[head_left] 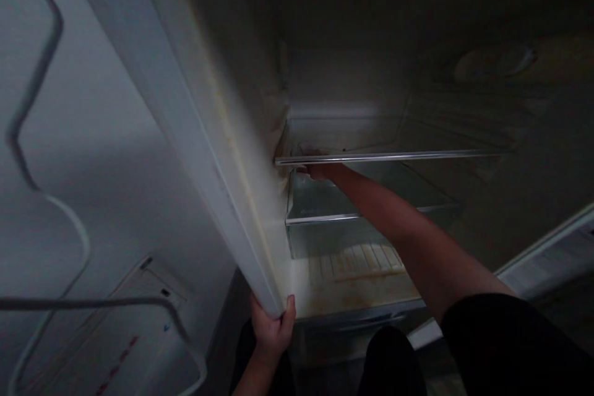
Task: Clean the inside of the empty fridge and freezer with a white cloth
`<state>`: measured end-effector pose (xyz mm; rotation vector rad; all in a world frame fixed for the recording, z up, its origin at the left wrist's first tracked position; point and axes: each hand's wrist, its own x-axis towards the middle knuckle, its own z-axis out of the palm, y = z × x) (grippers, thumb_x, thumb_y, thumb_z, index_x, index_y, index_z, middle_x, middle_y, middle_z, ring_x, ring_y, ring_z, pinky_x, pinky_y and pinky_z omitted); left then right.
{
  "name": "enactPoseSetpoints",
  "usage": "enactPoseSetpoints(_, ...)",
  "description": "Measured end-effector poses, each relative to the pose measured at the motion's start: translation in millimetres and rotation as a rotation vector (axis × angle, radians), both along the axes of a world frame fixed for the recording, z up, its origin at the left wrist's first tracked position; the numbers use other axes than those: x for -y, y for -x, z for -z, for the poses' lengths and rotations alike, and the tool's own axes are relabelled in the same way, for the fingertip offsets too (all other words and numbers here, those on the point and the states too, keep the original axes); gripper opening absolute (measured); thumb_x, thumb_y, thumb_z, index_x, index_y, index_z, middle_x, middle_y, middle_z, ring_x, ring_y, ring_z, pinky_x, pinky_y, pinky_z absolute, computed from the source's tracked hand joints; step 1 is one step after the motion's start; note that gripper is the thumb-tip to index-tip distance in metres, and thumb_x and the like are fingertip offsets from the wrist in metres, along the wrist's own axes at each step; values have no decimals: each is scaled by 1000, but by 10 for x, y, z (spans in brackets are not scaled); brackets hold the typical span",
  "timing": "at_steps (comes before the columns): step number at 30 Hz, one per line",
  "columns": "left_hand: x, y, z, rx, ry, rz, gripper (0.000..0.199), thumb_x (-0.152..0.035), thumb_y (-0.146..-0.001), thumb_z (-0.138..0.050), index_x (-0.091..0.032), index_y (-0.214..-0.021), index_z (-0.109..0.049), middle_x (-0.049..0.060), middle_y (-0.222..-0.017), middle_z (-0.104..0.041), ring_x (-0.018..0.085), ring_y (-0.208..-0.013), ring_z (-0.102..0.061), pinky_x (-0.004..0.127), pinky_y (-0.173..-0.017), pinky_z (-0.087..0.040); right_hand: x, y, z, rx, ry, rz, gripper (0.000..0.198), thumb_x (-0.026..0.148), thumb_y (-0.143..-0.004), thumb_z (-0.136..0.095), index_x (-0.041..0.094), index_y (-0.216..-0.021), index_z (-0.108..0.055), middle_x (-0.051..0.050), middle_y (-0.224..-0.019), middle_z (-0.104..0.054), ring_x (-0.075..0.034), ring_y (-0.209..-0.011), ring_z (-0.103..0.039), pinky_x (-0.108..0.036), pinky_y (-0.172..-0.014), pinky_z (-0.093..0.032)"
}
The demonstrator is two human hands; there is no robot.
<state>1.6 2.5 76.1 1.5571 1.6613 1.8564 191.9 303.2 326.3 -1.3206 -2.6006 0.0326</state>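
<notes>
My left hand (275,329) is wrapped around the front edge of the refrigerator's left side wall (227,198), low down near the cabinet floor. Deep inside, my right hand (318,170) reaches to the left wall, just under the upper glass shelf (371,136). The metal trim of that shelf partly hides it. Its fingers look closed around something small and whitish, too dark and blurred to name. Beneath my right forearm lies a lower glass shelf (325,198).
The ribbed refrigerator floor (334,297) has brownish stains. A round knob or lamp cover (515,62) sits on the dim right wall. At left, a grey cable (44,55) hangs before a pale wall, with another cable (116,302) lower down. My knee (392,359) is below.
</notes>
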Motion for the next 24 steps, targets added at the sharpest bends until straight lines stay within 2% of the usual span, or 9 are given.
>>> enactPoseSetpoints(3, -6, -18, -57, 0, -14, 41, 60, -46, -77, -73, -12, -123, -52, 13, -106, -65, 26, -94, -68, 40, -85, -57, 267, 90, 37, 55, 31, 49, 56, 40, -103, -41, 15, -153, -43, -15, -162, -36, -33, -149, -35, -49, -122, -28)
enactPoseSetpoints(6, 11, -30, -93, -12, -22, 61, 55, -43, -79, -73, -13, -120, -53, 11, -103, -64, 25, -93, -68, 38, -84, -56, 729, 168, 79, 96, 101, 19, 71, 52, -104, -32, 11, -161, -26, -17, -168, -13, -34, -156, -11, -51, -126, -17)
enactPoseSetpoints(10, 29, -46, -132, -19, -26, 127, 57, -38, -82, -71, -13, -129, -49, 13, -109, -63, 26, -101, -67, 38, -90, -54, 1386, 119, 156, 84, 179, -60, 78, 63, -101, -25, 16, -163, -21, -15, -169, -5, -35, -156, 0, -57, -126, -10)
enactPoseSetpoints(13, 9, -47, -118, 2, -41, 137, 61, -38, -83, -70, -13, -133, -46, 14, -114, -62, 26, -104, -66, 39, -93, -53, 1611, 25, 153, 66, 223, -63, 78, 68, -99, -23, 24, -163, -20, -10, -170, -1, -35, -156, 3, -61, -125, -8)
enactPoseSetpoints(15, -8, -37, -85, 6, -38, 139, 61, -39, -83, -71, -13, -132, -46, 13, -113, -62, 26, -104, -66, 40, -94, -53, 1570, -4, 95, 92, 249, -40, 82, 73, -96, -26, 28, -163, -21, -8, -170, 0, -36, -156, 3, -62, -124, -7)
enactPoseSetpoints(17, -12, -21, -49, 8, -39, 139, 61, -40, -82, -72, -14, -131, -47, 13, -113, -62, 26, -104, -65, 40, -94, -53, 1400, 5, 13, 132, 264, 6, 90, 82, -89, -33, 31, -163, -22, -7, -171, -4, -37, -157, -1, -63, -124, -8)
enactPoseSetpoints(21, 15, -4, -38, -4, -31, 126, 59, -42, -84, -70, -14, -129, -47, 13, -111, -61, 25, -99, -66, 40, -89, -55, 871, 49, -103, 113, 291, 161, 111, 95, -72, -42, 35, -163, -18, -5, -171, -7, -41, -155, -9, -63, -124, -14)
enactPoseSetpoints(24, 6, -13, -122, -79, -3, 92, 61, -44, -83, -71, -13, -130, -48, 14, -109, -63, 27, -98, -67, 40, -86, -56, 492, -49, -95, 74, 284, 270, 113, 96, -73, -39, 32, -163, -17, -5, -171, -5, -41, -155, -9, -63, -124, -12)
